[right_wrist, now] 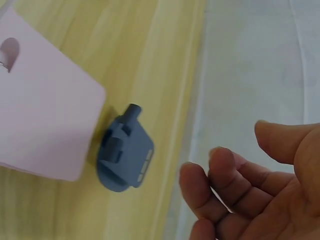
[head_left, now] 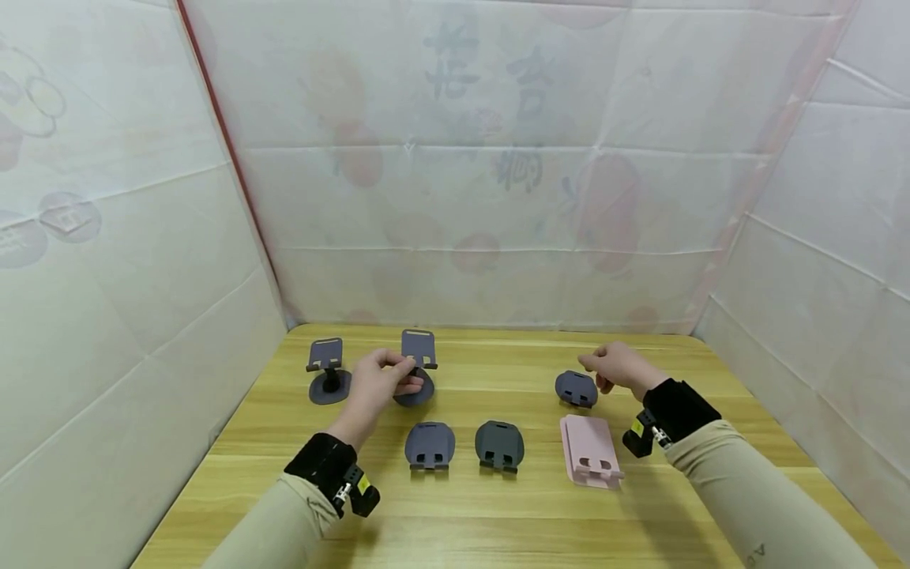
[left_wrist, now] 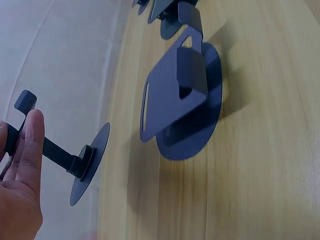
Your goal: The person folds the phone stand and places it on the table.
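My left hand (head_left: 373, 387) pinches an unfolded grey-blue phone stand (head_left: 418, 345) near the lower part of its holder plate. In the left wrist view, its arm and round base (left_wrist: 91, 164) show past the fingers; whether the base touches the table I cannot tell. Left of that hand, another unfolded phone stand (head_left: 325, 353) stands upright. My right hand (head_left: 623, 368) hovers with loosely bent fingers, holding nothing. Just beside it lies a small folded grey-blue phone stand (head_left: 577, 388), apart from the fingers in the right wrist view.
Across the front of the wooden table (head_left: 441, 529) lie a folded grey-blue stand (head_left: 430, 441), a folded dark stand (head_left: 499, 442) and a pink stand (head_left: 590, 442). Pale printed sheeting (head_left: 483, 197) walls in the back and both sides.
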Action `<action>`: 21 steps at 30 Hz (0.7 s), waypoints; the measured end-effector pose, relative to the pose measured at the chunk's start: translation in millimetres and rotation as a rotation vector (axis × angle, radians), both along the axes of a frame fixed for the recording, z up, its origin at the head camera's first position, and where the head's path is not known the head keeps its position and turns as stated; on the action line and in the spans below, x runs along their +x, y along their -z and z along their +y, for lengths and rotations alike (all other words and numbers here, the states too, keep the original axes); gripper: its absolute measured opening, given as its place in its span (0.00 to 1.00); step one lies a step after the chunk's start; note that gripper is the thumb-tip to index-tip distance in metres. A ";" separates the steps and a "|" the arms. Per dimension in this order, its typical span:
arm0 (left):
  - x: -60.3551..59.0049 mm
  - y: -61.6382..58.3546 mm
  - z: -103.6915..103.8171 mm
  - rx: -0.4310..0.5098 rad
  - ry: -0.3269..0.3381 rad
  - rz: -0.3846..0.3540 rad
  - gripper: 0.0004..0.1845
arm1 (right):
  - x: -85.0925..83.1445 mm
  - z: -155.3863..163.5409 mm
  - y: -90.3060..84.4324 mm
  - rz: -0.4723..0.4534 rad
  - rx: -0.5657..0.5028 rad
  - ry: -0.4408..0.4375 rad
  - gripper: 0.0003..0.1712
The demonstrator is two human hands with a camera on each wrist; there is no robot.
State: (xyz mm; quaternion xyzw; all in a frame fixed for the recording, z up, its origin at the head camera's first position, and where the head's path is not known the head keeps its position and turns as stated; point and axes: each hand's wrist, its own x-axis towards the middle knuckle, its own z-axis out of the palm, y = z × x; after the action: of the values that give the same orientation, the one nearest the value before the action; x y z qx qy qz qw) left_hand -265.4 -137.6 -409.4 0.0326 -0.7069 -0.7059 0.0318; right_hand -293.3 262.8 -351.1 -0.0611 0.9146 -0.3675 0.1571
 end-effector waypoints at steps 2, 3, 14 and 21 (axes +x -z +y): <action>1.5 -1.3 3.1 0.000 0.008 0.003 0.08 | -0.6 -0.8 -5.1 -0.010 0.014 -0.013 0.22; 1.9 -1.6 4.7 -0.003 0.013 0.005 0.08 | -0.7 -1.4 -7.6 -0.016 0.021 -0.018 0.22; 9.7 -6.3 28.1 -0.046 0.120 0.047 0.05 | -7.0 -19.4 -27.8 -0.046 0.033 -0.103 0.25; 17.7 -7.0 45.7 -0.151 0.191 0.094 0.03 | -10.9 -35.6 -32.0 -0.067 -0.002 -0.160 0.29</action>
State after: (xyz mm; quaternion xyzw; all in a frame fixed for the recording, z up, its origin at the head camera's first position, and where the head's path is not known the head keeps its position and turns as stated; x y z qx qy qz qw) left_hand -247.7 -91.9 -402.4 -0.0704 -0.7557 -0.6511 0.0002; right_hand -304.1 227.2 -319.2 -0.1220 0.9006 -0.3565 0.2164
